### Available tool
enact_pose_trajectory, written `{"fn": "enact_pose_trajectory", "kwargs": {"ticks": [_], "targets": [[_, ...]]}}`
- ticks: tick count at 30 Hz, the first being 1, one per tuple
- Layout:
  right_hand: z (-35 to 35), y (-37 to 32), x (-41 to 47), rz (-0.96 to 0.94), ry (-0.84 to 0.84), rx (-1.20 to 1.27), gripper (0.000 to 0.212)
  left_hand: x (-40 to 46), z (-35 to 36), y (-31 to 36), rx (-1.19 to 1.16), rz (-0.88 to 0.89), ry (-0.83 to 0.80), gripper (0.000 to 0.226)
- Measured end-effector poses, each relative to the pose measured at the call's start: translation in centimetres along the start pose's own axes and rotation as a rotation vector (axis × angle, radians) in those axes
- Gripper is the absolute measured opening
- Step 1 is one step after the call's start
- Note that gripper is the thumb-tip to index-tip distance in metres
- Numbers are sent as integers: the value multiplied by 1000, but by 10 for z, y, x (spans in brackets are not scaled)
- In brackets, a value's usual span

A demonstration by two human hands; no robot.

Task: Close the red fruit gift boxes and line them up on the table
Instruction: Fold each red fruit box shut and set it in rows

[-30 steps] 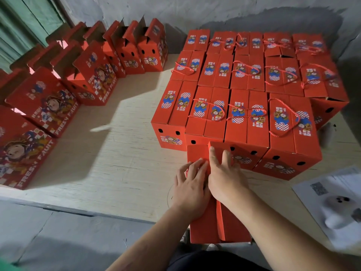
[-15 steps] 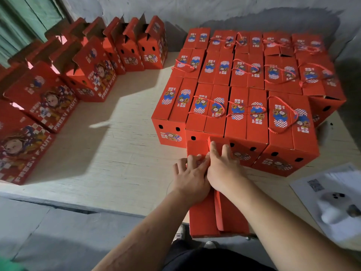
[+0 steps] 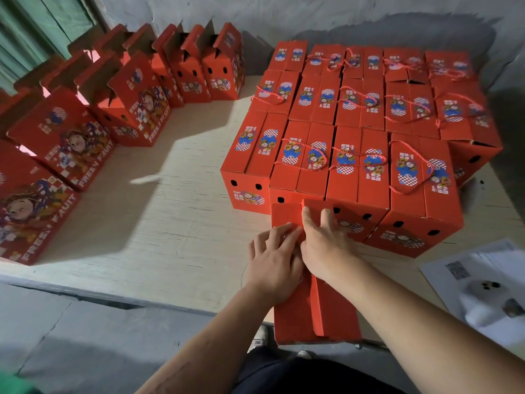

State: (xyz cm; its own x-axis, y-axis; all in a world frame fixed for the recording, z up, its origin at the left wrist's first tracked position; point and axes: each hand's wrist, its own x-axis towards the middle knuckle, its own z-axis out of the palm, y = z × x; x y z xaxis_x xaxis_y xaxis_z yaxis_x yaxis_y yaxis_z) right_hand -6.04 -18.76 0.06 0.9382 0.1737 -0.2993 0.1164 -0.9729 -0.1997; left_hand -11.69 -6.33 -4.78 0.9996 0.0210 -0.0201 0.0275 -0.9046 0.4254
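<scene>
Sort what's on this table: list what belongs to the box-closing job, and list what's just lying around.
Job:
- box being closed, left hand and right hand pressing its flaps
- closed boxes, lined up
- open boxes, waiting

Lying about:
- printed paper
- white object on it

Grey wall point(image 3: 369, 12), pale wooden table point(image 3: 170, 228), grey floor point(image 3: 71, 336)

Both hands are covering the near box's point(image 3: 315, 308) top seam; the left edge is cropping the nearest open box point(image 3: 28, 211).

Pale table point(image 3: 176, 223) bears red boxes point(image 3: 355, 123), paper point(image 3: 483, 282).
</scene>
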Motion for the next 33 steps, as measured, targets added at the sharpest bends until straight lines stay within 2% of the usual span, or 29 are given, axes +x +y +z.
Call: {"fn": "enact_pose_trajectory", "kwargs": {"ticks": [3,7,10,13,15,18,23,28,30,33], "targets": [[0,10,0,-29,28,39,72,20,-2,2,70,-10,-40,62],[-2,5,4,-8,41,24,73,69,-6,3,123,-59,-77,52],[-2,9,9,-26,114,68,58,71,-1,-6,169,-14,-114,70],[2,16,11,-57,221,135,44,66,6,-14,116,57,-23,57],[7,17,13,-43,229,184,49,68,7,-18,87,87,2,49],[7,18,22,-19,146,193,59,68,7,-22,67,114,3,46],[1,20,36,-41,50,86,66,63,3,-15,-95,46,43,43],[19,17,32,-33,86,-82,66,63,5,-18,-143,50,69,39],[20,20,32,-49,58,11,66,66,6,-18,-144,59,73,39],[19,38,11,-100,28,318,77,68,8,-20,-138,52,87,40]]}}
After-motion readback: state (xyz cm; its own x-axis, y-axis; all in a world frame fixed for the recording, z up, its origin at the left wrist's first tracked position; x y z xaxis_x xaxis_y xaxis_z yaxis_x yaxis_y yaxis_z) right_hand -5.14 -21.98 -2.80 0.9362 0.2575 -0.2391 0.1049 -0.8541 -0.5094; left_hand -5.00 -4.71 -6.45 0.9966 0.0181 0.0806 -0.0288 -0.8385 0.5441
